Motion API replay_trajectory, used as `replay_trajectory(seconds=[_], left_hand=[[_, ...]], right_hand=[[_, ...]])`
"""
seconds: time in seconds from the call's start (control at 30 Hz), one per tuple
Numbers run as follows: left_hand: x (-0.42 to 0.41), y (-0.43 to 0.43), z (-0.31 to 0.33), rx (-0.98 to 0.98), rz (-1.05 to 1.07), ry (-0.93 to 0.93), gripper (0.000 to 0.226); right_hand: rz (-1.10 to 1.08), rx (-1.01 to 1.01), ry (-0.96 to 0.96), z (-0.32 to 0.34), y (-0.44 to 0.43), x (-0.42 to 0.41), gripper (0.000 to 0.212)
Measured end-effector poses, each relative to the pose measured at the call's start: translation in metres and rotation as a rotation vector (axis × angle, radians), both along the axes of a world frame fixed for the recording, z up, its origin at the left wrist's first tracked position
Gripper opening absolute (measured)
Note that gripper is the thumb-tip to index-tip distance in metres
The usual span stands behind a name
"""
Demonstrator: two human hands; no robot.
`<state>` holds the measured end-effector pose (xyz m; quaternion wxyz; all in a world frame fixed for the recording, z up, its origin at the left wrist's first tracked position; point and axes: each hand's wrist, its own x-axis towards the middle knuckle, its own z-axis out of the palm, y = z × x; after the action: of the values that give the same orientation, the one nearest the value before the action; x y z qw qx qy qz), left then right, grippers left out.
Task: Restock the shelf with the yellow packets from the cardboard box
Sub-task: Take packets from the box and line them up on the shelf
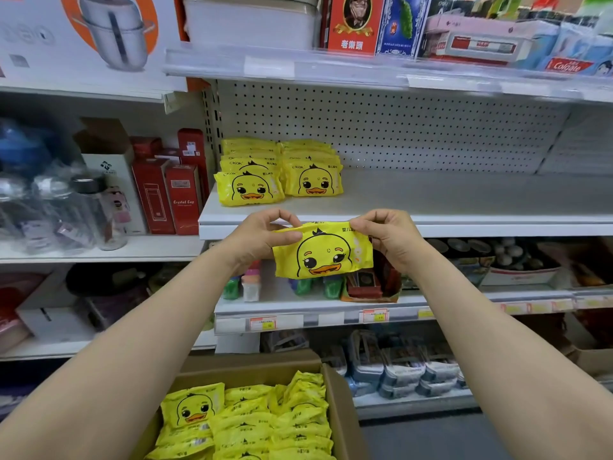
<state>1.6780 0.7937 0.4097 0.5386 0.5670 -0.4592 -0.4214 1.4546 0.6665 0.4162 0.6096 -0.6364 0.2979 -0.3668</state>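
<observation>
I hold one yellow packet (323,252) with a duck face in front of the shelf edge. My left hand (262,235) pinches its top left corner and my right hand (391,237) pinches its top right corner. On the white shelf (447,200), at its left end, stand two rows of the same yellow packets (280,174), upright and facing out. Below, the open cardboard box (341,419) holds several more yellow packets (252,423), mostly standing on edge, one lying face up at the left.
Right of the packet rows the shelf is bare up to the pegboard back (398,127). Red boxes (169,194) and clear bottles (59,210) fill the left unit. Toothpaste and boxed goods sit on the shelf above (464,44). Small items line the shelves below.
</observation>
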Motion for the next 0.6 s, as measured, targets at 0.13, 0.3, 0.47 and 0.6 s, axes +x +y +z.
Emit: replay_trajectory(seconds=[0.13, 0.3, 0.47, 0.6], left_hand=[[0.001, -0.008, 0.005, 0.035, 0.016, -0.022, 0.011], [0.006, -0.024, 0.014, 0.134, -0.019, 0.039, 0.011], [0.016, -0.045, 0.016, 0.088, 0.074, -0.014, 0.013], [0.027, -0.061, 0.025, 0.056, 0.077, -0.09, 0.014]], right_hand=[[0.013, -0.079, 0.073, 0.003, -0.006, 0.0, 0.009], [0.013, -0.065, 0.105, 0.002, -0.022, 0.004, 0.009], [0.099, -0.041, 0.232, 0.004, -0.033, 0.01, 0.022], [-0.032, -0.022, 0.126, 0.006, -0.049, 0.02, 0.011]])
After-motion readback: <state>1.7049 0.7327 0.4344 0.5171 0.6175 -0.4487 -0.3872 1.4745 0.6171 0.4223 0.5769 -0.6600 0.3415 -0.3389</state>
